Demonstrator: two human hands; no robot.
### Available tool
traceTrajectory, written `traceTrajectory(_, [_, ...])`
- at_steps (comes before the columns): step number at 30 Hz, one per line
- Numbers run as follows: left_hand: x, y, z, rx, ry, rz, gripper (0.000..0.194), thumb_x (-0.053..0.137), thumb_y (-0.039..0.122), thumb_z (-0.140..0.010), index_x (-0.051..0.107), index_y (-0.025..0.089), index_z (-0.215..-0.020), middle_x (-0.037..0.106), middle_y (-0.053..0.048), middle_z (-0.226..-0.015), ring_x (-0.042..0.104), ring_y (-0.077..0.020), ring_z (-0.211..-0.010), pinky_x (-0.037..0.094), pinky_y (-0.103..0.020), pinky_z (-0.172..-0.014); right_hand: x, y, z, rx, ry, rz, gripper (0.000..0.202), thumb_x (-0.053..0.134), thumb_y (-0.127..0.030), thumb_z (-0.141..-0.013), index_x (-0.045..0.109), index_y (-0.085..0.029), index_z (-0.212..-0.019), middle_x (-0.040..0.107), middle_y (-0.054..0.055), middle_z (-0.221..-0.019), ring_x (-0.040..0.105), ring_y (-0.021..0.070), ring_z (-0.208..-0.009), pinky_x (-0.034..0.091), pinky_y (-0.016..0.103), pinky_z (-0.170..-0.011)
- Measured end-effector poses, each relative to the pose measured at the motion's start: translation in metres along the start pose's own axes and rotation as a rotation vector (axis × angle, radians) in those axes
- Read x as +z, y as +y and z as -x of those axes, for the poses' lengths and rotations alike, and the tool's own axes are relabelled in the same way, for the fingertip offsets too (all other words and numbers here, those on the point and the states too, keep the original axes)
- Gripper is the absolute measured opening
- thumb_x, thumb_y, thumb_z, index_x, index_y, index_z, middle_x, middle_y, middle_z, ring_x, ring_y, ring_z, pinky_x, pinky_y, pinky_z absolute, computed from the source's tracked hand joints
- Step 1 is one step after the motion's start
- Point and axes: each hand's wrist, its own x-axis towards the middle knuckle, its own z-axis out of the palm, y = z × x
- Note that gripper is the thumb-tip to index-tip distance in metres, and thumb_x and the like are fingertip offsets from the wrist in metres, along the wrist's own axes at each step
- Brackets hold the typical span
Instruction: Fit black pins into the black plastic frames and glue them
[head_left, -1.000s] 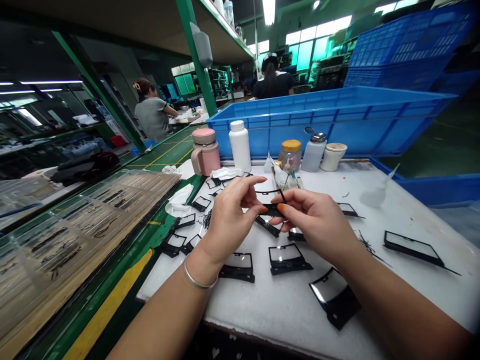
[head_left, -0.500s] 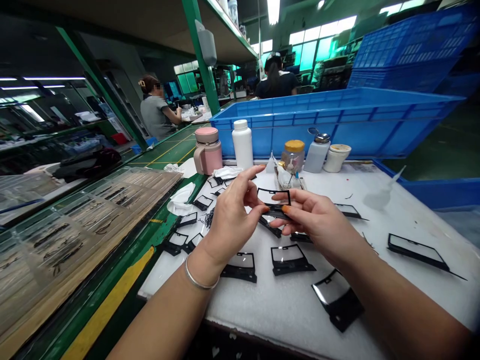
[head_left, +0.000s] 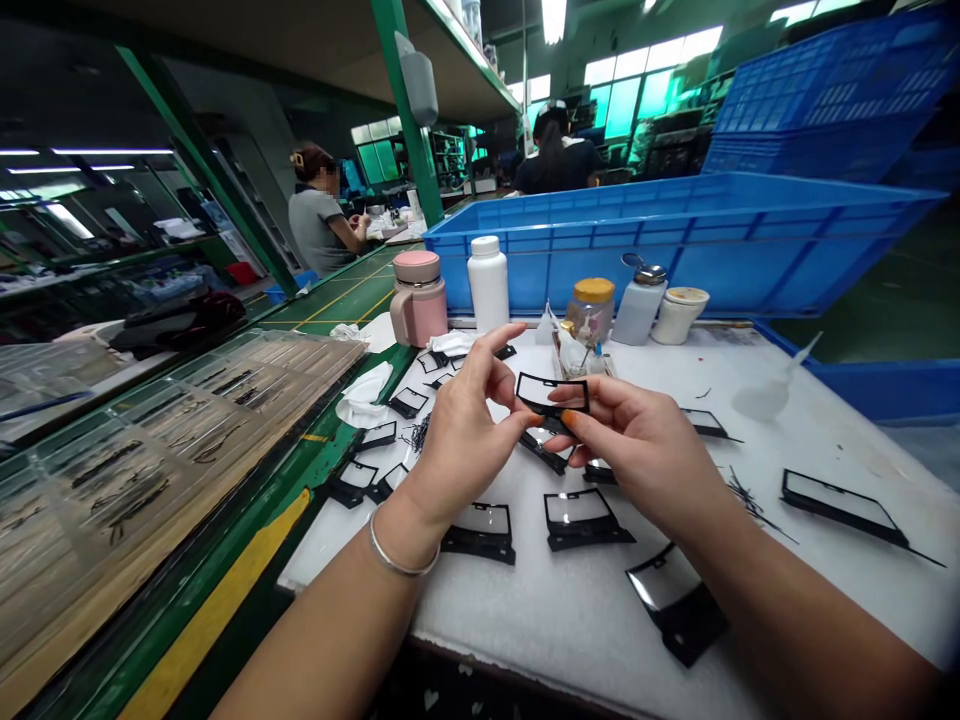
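Between my hands is a small clear panel with a black frame, raised above the white work surface. My right hand pinches its right side between thumb and fingers. At the lower left corner my left hand closes thumb and a curled finger on it, with the index finger stretched out above. Similar framed panels lie below, among them one in front, one at lower right and one at far right. Thin black strips are scattered beside my right forearm.
Behind stand a pink mug, a white bottle, a yellow-lidded jar, a pump bottle and a blue crate. A divided clear tray is at left. A squeeze bottle stands at right. Two people sit farther back.
The framed panel is tilted slightly differently, and the right fingers have shifted a little on it. The whole view has moved slightly. Both hands keep hold of the panel.
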Motion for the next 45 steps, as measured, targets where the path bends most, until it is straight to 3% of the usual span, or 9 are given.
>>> traceTrajectory(18, [0.0,0.001,0.001,0.057,-0.006,-0.066,0.079,0.061,-0.004,-0.07,0.038,0.027,-0.139,0.043,0.005,-0.075,0.051,-0.0107,-0.07,0.047,-0.026,-0.078,0.003,0.006,0.001,-0.082,-0.008,0.148,0.014,0.057,-0.016,-0.086,0.065,-0.019,-0.097,0.07,0.002,-0.098,0.072,0.0154,-0.072,0.054,0.019,-0.053])
traceTrajectory(24, [0.0,0.004,0.001,0.112,0.005,-0.111,0.078,0.062,-0.003,-0.072,0.038,0.027,-0.14,0.046,0.003,-0.079,0.051,-0.0117,-0.072,0.047,-0.027,-0.079,0.005,0.005,0.002,-0.114,0.028,0.12,0.01,0.064,-0.02,-0.083,0.066,-0.018,-0.093,0.071,0.003,-0.095,0.072,0.0145,-0.068,0.054,0.018,-0.053])
traceTrajectory(35, [0.001,0.007,0.004,0.204,-0.01,-0.148,0.073,0.063,0.004,-0.078,0.036,0.025,-0.142,0.054,0.001,-0.08,0.052,-0.0129,-0.071,0.047,-0.027,-0.08,0.003,0.007,0.003,-0.147,0.093,0.158,0.014,0.067,-0.022,-0.081,0.068,-0.018,-0.094,0.071,0.004,-0.093,0.068,0.0169,-0.069,0.057,0.027,-0.06])
traceTrajectory(42, [-0.002,-0.002,-0.002,0.071,0.079,-0.04,0.074,0.077,0.016,-0.07,0.043,0.024,-0.136,0.059,-0.002,-0.094,0.055,-0.0156,-0.089,0.045,-0.032,-0.093,0.001,0.003,0.003,-0.143,0.128,0.088,0.016,0.071,-0.023,-0.079,0.068,-0.016,-0.092,0.072,0.004,-0.088,0.068,0.0154,-0.068,0.057,0.024,-0.06])
traceTrajectory(45, [-0.004,-0.004,-0.004,-0.065,-0.015,0.15,0.052,0.075,0.022,-0.074,0.057,0.018,-0.122,0.064,-0.005,-0.097,0.06,-0.0165,-0.092,0.048,-0.03,-0.089,0.001,0.003,0.004,-0.143,0.125,0.057,0.016,0.071,-0.022,-0.079,0.068,-0.016,-0.093,0.072,0.004,-0.09,0.068,0.0149,-0.067,0.058,0.024,-0.061])
